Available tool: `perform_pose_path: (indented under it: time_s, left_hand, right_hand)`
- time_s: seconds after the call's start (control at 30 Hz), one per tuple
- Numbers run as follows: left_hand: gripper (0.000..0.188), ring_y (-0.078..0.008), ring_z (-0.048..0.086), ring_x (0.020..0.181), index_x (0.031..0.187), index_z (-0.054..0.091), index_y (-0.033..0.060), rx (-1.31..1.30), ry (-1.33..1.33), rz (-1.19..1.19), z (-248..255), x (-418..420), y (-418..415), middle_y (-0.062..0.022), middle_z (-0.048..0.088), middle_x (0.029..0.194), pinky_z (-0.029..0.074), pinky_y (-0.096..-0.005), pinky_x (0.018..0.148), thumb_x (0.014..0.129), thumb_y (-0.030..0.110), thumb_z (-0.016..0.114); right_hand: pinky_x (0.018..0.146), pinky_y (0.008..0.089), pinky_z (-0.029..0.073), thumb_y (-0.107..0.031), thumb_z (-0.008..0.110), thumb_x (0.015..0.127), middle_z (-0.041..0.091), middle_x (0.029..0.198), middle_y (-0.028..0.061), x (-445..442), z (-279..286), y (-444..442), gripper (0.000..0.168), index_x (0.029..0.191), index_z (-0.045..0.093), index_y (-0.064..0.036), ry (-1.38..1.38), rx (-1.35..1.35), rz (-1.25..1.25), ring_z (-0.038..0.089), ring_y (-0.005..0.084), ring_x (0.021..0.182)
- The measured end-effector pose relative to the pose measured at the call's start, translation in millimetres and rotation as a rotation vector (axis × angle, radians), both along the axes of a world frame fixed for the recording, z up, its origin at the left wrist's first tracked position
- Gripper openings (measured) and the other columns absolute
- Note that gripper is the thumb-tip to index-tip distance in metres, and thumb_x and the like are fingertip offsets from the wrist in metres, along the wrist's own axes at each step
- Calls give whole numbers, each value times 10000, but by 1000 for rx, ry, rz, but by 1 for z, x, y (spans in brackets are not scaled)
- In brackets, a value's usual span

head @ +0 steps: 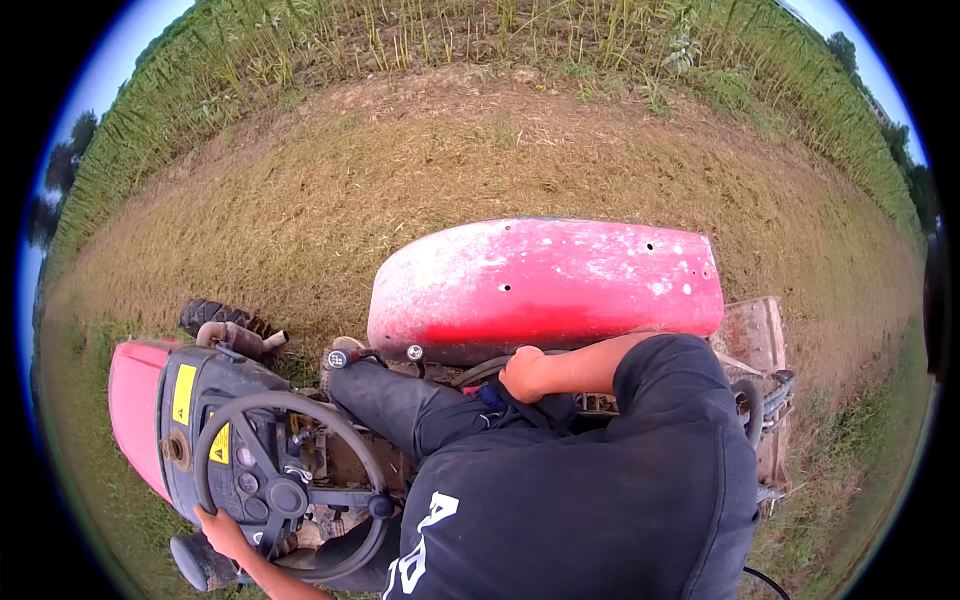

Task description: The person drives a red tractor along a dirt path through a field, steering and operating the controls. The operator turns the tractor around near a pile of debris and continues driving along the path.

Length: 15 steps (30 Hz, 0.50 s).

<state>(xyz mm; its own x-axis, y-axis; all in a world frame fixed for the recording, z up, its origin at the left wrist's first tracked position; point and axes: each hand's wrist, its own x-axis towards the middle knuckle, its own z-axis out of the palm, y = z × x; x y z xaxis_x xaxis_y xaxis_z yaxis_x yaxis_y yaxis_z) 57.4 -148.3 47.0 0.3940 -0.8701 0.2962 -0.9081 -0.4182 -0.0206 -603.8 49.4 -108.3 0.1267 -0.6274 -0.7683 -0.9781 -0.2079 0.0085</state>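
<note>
I am seated on a red and dark grey tractor, with my left hand (223, 534) closed around the rim of its steering wheel (287, 495). The dashboard (247, 480) behind the wheel carries round gauges and yellow warning labels. My right hand (523, 373) is curled beside my right hip, just inside the faded red fender (547, 281). Its fingertips are hidden, so whether it grips anything cannot be told. Close to it lies some blue and red material (489, 395). Two knobbed levers, one with a shift knob (339, 358) and one with a smaller knob (415, 352), stand by my right leg.
A muffler (236, 339) and a lugged front tyre (202, 315) stick out beside the red hood (139, 412). Behind the seat is a rusty metal implement (754, 337). Cut, dry grass (450, 172) borders the tractor, with tall green stalks (420, 34) beyond.
</note>
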Motion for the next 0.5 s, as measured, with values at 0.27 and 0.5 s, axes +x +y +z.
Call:
perform_pose_path:
  time_s: [0.27,0.5]
  left_hand:
    - [576,-480,705,1081,1540,549,194,18,-147,-265,-8,-22,-64,-224,740,1252,544,-610,897,969,255,597]
    - [549,-484,710,1037,1521,571,161,108,-266,-392,7,-68,-107,-217,759,1193,537,-603,860,981,245,630]
  right_hand:
    - [827,554,600,-198,744,930,781,1311,56,1,-31,-55,426,1351,771,-139,126,25,-43,756,257,1162]
    - [796,526,618,-219,736,941,784,1306,60,5,-14,-44,367,1290,806,-131,1,-56,-91,755,263,1162]
